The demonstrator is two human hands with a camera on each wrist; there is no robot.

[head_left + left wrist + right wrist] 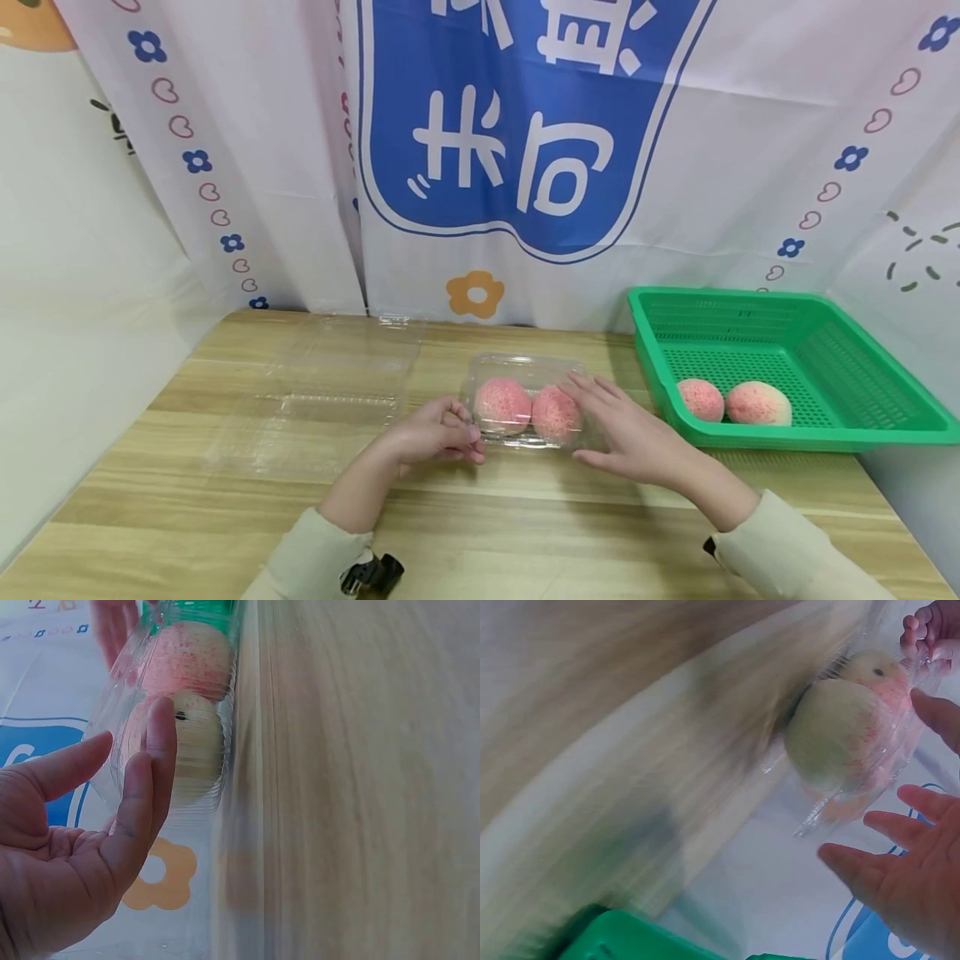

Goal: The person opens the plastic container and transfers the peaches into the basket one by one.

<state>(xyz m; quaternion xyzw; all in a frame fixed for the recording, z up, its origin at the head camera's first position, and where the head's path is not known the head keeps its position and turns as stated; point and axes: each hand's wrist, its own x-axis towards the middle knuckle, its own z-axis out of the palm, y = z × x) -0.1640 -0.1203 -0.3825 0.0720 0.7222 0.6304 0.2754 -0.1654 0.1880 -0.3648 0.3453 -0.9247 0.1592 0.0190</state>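
Observation:
A clear plastic clamshell box point(525, 369) sits at the middle of the table with two pink and cream peaches inside, a left peach point(503, 407) and a right peach point(557, 414). Clear plastic lies over both peaches. My left hand point(433, 435) is at the box's front left corner, fingers loosely bent and nothing between them in the left wrist view; whether they touch the wall, I cannot tell. Along the right side of the box, my right hand point(626, 429) spreads its fingers, their tips at the lid's edge. The right wrist view shows its palm point(930, 885) holding nothing.
To the right stands a green plastic basket point(821, 437) with two more peaches point(759, 404) in it. An opened clear clamshell box point(330, 400) lies on the left of the wooden table point(480, 542). A printed cloth point(300, 167) hangs behind.

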